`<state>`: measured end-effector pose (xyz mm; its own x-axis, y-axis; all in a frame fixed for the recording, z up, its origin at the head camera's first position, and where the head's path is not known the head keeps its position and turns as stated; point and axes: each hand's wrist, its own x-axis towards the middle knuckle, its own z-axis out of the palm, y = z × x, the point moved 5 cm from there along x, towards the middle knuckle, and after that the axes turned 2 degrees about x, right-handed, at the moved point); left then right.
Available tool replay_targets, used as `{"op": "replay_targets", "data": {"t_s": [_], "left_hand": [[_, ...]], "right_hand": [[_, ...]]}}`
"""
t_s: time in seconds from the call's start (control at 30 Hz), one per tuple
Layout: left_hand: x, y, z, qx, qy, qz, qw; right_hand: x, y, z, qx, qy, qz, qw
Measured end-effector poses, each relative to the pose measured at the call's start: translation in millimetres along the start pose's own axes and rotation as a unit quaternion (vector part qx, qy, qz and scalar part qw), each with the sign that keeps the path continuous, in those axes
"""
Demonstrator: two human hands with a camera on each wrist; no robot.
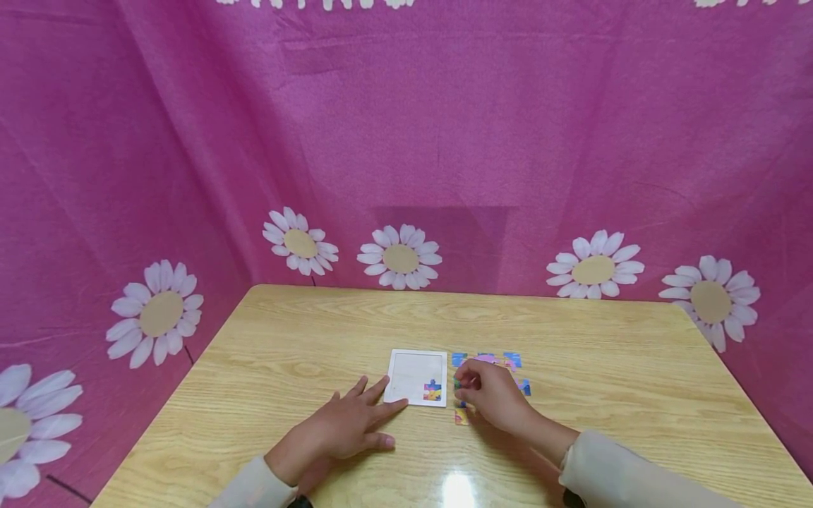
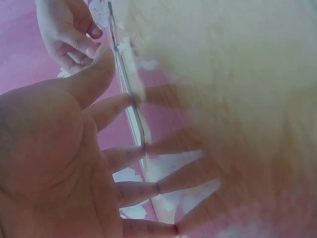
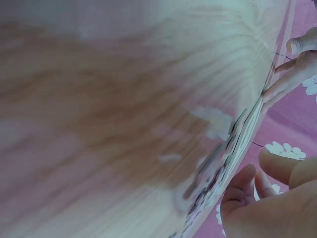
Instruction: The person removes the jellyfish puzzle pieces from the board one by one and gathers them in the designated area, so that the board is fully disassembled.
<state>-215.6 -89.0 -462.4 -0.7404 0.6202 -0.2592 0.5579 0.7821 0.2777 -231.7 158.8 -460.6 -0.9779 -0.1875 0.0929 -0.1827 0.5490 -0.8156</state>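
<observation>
My left hand lies with spread, straight fingers at the near left corner of a white square puzzle tray, fingertips touching its frame. One colourful jigsaw piece sits in the tray's near right corner. To the right of the tray, my right hand hovers low over loose jigsaw pieces, its fingers bent and thumb apart from the index finger. A greenish piece shows by those fingertips; no piece shows between them in the right wrist view. The hand covers part of the group. A yellow-pink piece lies nearest me.
Everything lies on a light wood-grain table with a glossy surface. A pink curtain with white daisies hangs behind it and along its sides. Both forearms, in pale sleeves, come in from the near edge.
</observation>
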Motion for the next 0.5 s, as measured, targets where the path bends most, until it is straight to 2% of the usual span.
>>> {"op": "replay_targets", "data": {"t_s": [0.2, 0.5], "left_hand": [[0.8, -0.6, 0.2, 0.004, 0.003, 0.003, 1.0000], [0.7, -0.8, 0.6, 0.003, 0.005, 0.002, 1.0000]], "right_hand": [[8.4, -7, 8, -0.018, 0.001, -0.013, 0.9998], [21.2, -10, 22, -0.008, -0.003, -0.014, 0.9999]]}}
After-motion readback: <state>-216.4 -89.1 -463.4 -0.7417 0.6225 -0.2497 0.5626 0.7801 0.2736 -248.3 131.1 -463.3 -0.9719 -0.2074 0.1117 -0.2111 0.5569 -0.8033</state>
